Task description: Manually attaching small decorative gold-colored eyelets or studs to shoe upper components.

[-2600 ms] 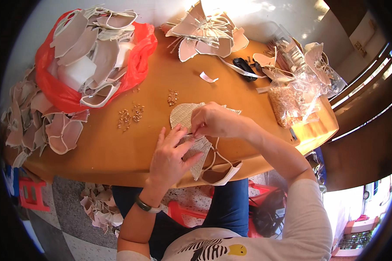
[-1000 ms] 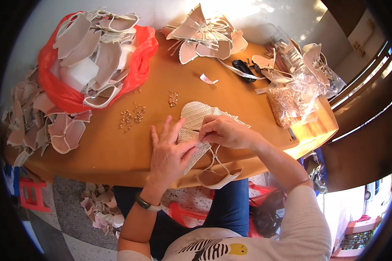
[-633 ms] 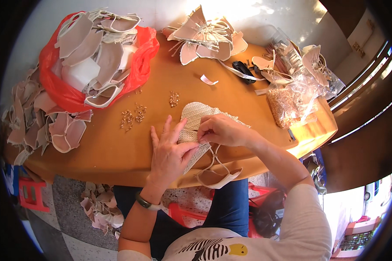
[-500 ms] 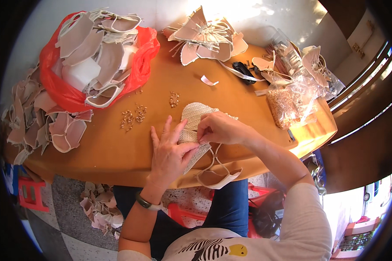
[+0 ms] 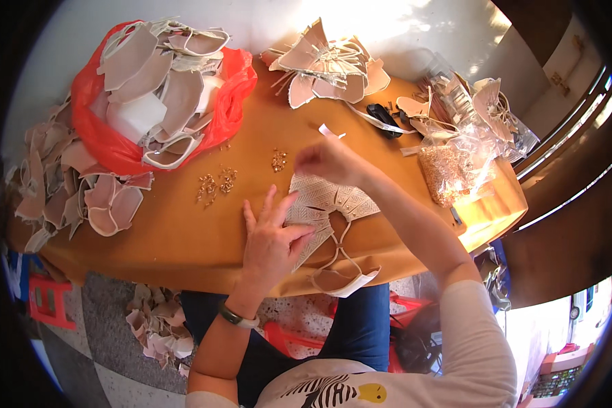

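A beige shoe upper (image 5: 307, 211) with a zigzag weave lies on the table in front of me, with slits and small gold dots near its curved inner edge. My left hand (image 5: 268, 245) rests on its left side, fingers spread and thumb stretched over it. Above the upper's far edge is my right hand (image 5: 330, 162), its fingers curled together; whatever they hold is hidden. Close to its left lies a small pile of gold-coloured bits (image 5: 279, 160). Thin straps join the upper to a pale cupped piece (image 5: 343, 282) at the table's near edge.
More gold bits (image 5: 207, 189) lie farther left. A red plastic bag (image 5: 228, 122) full of shoe uppers stands at the back left, beside a loose heap (image 5: 51, 180). Another bundle (image 5: 333, 68) sits at the back. To the right is a clear bag of gold bits (image 5: 445, 170).
My right hand has lifted off the upper and moved up and away, toward the small gold pile. My left thumb and fingers have loosened from their pinch, uncovering the upper's slits.
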`<act>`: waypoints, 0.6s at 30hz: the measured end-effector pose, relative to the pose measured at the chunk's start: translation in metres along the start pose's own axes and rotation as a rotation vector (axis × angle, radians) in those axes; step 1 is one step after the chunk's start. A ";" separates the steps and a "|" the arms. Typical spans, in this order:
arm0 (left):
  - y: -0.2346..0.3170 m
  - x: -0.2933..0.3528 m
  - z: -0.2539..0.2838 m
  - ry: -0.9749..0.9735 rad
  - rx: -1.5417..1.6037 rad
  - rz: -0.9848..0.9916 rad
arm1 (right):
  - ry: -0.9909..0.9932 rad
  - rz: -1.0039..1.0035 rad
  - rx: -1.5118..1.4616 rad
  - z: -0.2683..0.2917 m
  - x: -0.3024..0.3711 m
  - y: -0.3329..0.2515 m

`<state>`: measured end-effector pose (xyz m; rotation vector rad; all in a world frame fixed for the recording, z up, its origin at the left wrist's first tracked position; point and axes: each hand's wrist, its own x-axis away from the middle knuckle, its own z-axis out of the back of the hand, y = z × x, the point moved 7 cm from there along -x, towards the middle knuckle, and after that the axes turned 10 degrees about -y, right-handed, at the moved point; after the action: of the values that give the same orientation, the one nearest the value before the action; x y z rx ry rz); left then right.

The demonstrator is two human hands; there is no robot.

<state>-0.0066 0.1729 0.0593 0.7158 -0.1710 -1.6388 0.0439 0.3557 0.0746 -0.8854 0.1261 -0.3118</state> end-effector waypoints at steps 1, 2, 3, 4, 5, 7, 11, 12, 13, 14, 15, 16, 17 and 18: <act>0.000 0.000 -0.001 -0.017 0.002 0.003 | 0.002 -0.002 -0.008 0.002 -0.009 0.003; 0.001 0.000 -0.002 -0.025 0.001 0.004 | 0.068 0.014 0.158 0.008 -0.015 0.002; 0.000 -0.001 0.000 -0.023 0.000 0.014 | 0.137 0.035 0.328 0.013 -0.021 -0.002; -0.001 -0.002 0.001 -0.021 0.000 0.024 | 0.136 0.112 0.400 0.009 -0.025 -0.007; -0.001 -0.002 0.002 -0.023 -0.006 0.022 | 0.141 0.114 0.397 0.009 -0.026 -0.005; -0.003 0.001 0.000 -0.012 0.029 0.027 | 0.089 0.079 0.470 0.000 -0.029 -0.007; -0.003 -0.001 -0.001 -0.024 0.040 0.021 | 0.089 -0.038 0.342 0.003 -0.035 0.012; -0.002 -0.002 -0.001 -0.028 0.035 0.028 | 0.120 -0.025 0.406 0.003 -0.040 0.012; -0.002 -0.003 -0.001 -0.032 0.031 0.033 | 0.153 -0.012 0.471 0.003 -0.040 0.011; 0.000 -0.003 -0.002 -0.036 0.033 0.028 | 0.156 -0.017 0.470 0.005 -0.034 0.015; -0.004 -0.001 -0.002 -0.032 0.027 0.040 | 0.118 -0.021 0.396 0.000 -0.031 0.001; -0.006 0.000 0.000 -0.024 0.023 0.045 | 0.084 -0.028 0.329 -0.002 -0.022 -0.014; -0.006 0.000 -0.001 -0.024 0.025 0.046 | 0.032 -0.006 0.257 -0.005 -0.007 -0.024; -0.005 0.000 -0.001 -0.015 0.034 0.040 | -0.021 0.017 0.185 -0.010 0.012 -0.033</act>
<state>-0.0106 0.1740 0.0561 0.7222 -0.2228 -1.6070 0.0460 0.3254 0.0943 -0.7039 0.0838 -0.2934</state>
